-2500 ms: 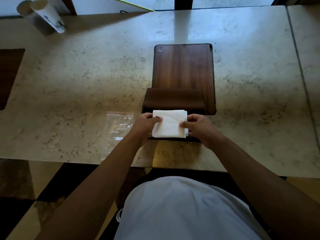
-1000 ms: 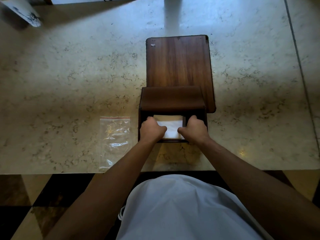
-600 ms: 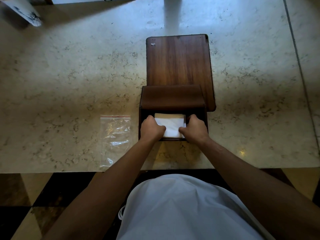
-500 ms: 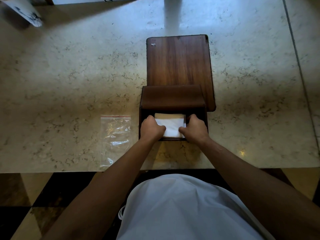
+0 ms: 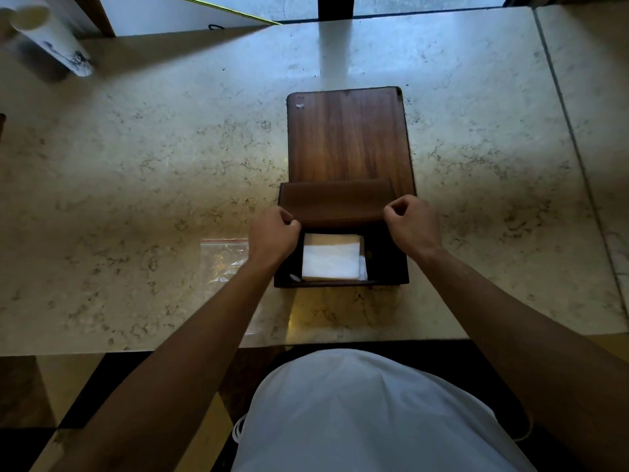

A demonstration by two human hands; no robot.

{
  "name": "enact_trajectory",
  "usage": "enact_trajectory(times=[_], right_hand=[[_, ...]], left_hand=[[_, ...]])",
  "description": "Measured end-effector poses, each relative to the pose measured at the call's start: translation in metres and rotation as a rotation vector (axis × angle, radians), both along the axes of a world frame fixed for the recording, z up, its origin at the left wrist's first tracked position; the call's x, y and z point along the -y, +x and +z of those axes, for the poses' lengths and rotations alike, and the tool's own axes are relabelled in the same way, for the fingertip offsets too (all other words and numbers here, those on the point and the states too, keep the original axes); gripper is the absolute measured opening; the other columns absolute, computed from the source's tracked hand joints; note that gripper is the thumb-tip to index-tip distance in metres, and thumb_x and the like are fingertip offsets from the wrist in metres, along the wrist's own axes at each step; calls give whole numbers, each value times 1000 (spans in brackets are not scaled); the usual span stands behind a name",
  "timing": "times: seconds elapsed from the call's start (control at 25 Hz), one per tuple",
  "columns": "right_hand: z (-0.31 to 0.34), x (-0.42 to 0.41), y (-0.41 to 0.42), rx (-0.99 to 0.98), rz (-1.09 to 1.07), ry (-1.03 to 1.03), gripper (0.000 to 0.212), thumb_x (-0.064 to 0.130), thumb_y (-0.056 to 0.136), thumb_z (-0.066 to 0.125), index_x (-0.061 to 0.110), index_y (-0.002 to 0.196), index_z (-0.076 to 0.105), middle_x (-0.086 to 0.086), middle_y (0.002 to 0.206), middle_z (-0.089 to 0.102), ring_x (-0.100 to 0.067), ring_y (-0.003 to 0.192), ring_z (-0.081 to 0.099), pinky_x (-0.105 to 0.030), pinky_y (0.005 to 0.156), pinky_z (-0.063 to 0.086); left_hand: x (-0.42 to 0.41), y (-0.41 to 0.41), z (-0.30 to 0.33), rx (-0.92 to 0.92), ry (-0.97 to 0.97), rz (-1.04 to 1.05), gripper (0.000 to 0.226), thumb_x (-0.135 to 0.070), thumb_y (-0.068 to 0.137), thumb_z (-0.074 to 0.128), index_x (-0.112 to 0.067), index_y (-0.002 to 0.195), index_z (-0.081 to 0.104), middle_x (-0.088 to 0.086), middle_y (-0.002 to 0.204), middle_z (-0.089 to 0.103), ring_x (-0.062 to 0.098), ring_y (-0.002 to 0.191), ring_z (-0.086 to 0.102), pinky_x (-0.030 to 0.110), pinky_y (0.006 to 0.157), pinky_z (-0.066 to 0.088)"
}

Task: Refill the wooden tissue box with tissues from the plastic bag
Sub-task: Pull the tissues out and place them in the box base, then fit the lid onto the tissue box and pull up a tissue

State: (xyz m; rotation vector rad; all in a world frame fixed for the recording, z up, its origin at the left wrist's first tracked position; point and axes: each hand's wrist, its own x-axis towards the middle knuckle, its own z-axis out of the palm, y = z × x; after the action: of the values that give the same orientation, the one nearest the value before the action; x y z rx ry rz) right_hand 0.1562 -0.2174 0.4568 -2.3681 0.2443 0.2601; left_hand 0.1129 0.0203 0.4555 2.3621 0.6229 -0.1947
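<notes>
The wooden tissue box (image 5: 391, 267) stands open near the table's front edge. A stack of white tissues (image 5: 332, 257) lies inside it. Its wide lid (image 5: 347, 134) lies flat on the table behind, and a darker wooden flap (image 5: 337, 202) stands along the box's far side. My left hand (image 5: 274, 235) is curled on the flap's near left corner. My right hand (image 5: 412, 223) is curled on its near right corner. The clear plastic bag (image 5: 223, 260) lies flat left of the box, partly under my left forearm.
Two paper cups (image 5: 51, 46) stand at the far left corner of the marble table (image 5: 136, 165). A seam (image 5: 571, 131) runs down the table's right side. The front edge lies just below the box, with my white shirt (image 5: 367, 413) under it.
Both hands have let go of the tissues, which now rest in the box, and have moved up and apart to the flap's two near corners. The view has tilted up slightly.
</notes>
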Motion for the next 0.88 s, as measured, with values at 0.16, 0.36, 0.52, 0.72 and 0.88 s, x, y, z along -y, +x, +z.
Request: enact_trajectory(times=[0.16, 0.36, 0.52, 0.72, 0.88], right_hand=[[-8, 9, 19, -51, -89, 6, 26, 21, 94, 64, 6, 114, 70, -10, 109, 72, -24, 102, 67, -41, 90, 57], [-19, 10, 33, -224, -76, 6, 32, 23, 94, 61, 2, 115, 72, -15, 110, 73, -31, 106, 68, -43, 94, 56], [-20, 12, 37, -251, -120, 74, 36, 18, 91, 64, 3, 123, 68, -16, 119, 71, -31, 112, 66, -46, 98, 55], [-14, 16, 36, -200, -188, 206, 36, 18, 90, 71, 13, 125, 65, -8, 119, 69, -25, 109, 67, -44, 94, 58], [-7, 23, 29, -126, -292, 382, 24, 35, 95, 61, 14, 99, 72, 2, 86, 70, -15, 77, 67, -35, 65, 58]], left_hand=[[-15, 18, -2, 5, -78, 122, 14, -17, 86, 67, -11, 96, 76, 7, 89, 75, 24, 83, 72, 43, 80, 61], [-28, 40, -12, -177, -179, 255, 16, -19, 88, 69, -5, 82, 68, 11, 85, 68, 27, 84, 68, 36, 67, 54], [-30, 45, -14, -185, -355, 299, 12, -10, 88, 68, -1, 96, 70, 13, 93, 71, 22, 81, 66, 26, 59, 48], [-30, 47, -4, -69, -383, 363, 9, -7, 87, 66, -15, 84, 70, -3, 81, 67, 7, 75, 60, 20, 55, 42], [-34, 41, 9, 29, -413, 391, 21, -22, 90, 62, -12, 72, 69, 0, 71, 66, 14, 61, 59, 25, 58, 48]])
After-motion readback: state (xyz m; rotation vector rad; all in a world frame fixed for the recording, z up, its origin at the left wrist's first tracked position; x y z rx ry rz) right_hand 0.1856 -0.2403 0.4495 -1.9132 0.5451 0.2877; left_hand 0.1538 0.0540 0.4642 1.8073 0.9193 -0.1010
